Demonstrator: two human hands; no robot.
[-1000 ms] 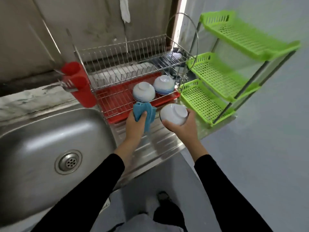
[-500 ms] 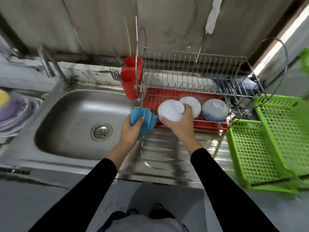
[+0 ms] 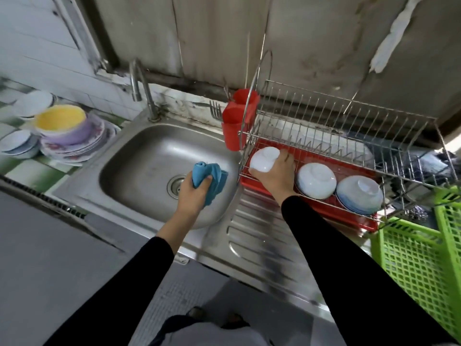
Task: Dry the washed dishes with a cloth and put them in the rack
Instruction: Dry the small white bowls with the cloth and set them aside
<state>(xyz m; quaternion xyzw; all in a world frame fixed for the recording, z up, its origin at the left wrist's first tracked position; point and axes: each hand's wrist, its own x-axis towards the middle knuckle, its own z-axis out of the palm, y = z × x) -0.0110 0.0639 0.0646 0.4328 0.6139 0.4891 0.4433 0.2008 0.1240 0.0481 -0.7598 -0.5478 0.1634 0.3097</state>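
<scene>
Gripping an upturned white bowl (image 3: 263,159), your right hand (image 3: 277,177) holds it at the left end of the rack (image 3: 349,126), beside two more upturned bowls (image 3: 316,181); your left hand (image 3: 193,197) clutches the blue cloth (image 3: 213,174) above the sink (image 3: 142,171)

sink (image 3: 149,171) set left of centre in the worktop (image 3: 259,245), tap (image 3: 142,91) behind it. dish stack (image 3: 67,138) left of the sink. rack (image 3: 349,126) right of the sink, at the back of the worktop, tray (image 3: 324,211) under it. cutlery holder (image 3: 237,126) on the rack's left end, fork (image 3: 215,109) just left of it. three bowls in a row on the lower tier: left bowl (image 3: 264,159) in the right grip (image 3: 277,176), middle bowl (image 3: 316,180) just beside it, right bowl (image 3: 359,194) next along. left grip (image 3: 192,196) holds the cloth (image 3: 209,178) over the sink's right side. basket shelf (image 3: 419,258) right of the rack, scourer (image 3: 416,213) near the rack's front right corner.
</scene>
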